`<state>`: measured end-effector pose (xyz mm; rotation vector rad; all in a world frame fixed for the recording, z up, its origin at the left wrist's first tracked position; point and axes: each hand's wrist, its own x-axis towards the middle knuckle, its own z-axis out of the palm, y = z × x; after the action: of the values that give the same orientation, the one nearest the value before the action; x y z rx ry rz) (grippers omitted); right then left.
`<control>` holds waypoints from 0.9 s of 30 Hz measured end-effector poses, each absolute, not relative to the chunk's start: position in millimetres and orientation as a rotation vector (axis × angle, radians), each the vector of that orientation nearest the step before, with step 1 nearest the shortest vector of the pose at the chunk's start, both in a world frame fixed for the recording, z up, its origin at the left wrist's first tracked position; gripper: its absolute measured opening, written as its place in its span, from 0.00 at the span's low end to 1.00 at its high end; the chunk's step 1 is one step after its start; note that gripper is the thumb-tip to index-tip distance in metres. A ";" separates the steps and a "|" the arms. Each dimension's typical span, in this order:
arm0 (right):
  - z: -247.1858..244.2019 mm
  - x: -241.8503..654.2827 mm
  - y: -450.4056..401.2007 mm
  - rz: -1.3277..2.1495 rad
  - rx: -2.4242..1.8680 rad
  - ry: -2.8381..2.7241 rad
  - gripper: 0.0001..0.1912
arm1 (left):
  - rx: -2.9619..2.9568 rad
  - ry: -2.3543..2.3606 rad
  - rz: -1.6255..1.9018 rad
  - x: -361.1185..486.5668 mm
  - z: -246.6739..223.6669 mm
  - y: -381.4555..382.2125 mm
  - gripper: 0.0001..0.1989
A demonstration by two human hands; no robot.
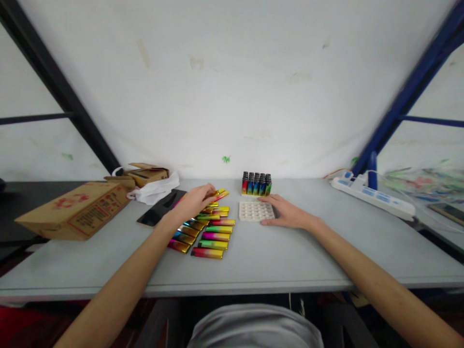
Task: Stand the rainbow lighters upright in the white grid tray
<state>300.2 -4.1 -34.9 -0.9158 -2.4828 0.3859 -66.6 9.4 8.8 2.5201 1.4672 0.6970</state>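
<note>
My left hand (197,200) is over the far end of a spread of shiny lighters (215,237), its fingers curled down onto a yellow-and-red lighter (220,195). The fingertips are partly hidden. These lighters lie flat in rows, in yellow, pink, green, red and blue. My right hand (286,212) grips the right side of a white tray (250,212) with rows of round holes, thumb at the near edge and fingers at the far edge. Just behind the tray, a block of upright lighters (256,184) with dark tops stands in rows.
A black tablet-like slab (159,210) lies left of the lighters, partly under my left arm. Beyond it are a white plastic bag (155,188), an open carton (148,175) and a long cardboard box (76,208). A white power strip (373,195) lies at the right.
</note>
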 end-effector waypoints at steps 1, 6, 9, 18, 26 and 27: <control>-35.1 300.2 -3.8 0.387 -0.921 -2.481 0.43 | 2.453 1.463 0.793 -64.1 10.3 6.6 0.15; -32.8 301.1 -3.0 0.360 -0.943 -2.484 0.45 | 2.101 1.270 1.102 -42.9 20.7 -11.1 0.17; -31.7 301.8 -2.7 0.367 -0.965 -2.479 0.45 | 1.982 1.205 1.174 -27.6 24.2 -20.6 0.18; -33.4 298.4 -2.9 0.331 -1.001 -2.439 0.47 | 1.819 1.122 1.181 -4.3 10.6 -24.6 0.22; -32.1 298.9 -2.6 0.266 -1.125 -2.423 0.52 | 1.480 0.847 0.979 2.5 8.0 -27.4 0.26; -32.4 298.5 -3.1 0.269 -1.121 -2.418 0.52 | 1.411 0.835 0.955 2.1 8.3 -27.9 0.26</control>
<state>298.5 -3.1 -32.4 -1.1209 -2.4185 0.2693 2.1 -27.9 8.3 1.4109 0.8351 0.9550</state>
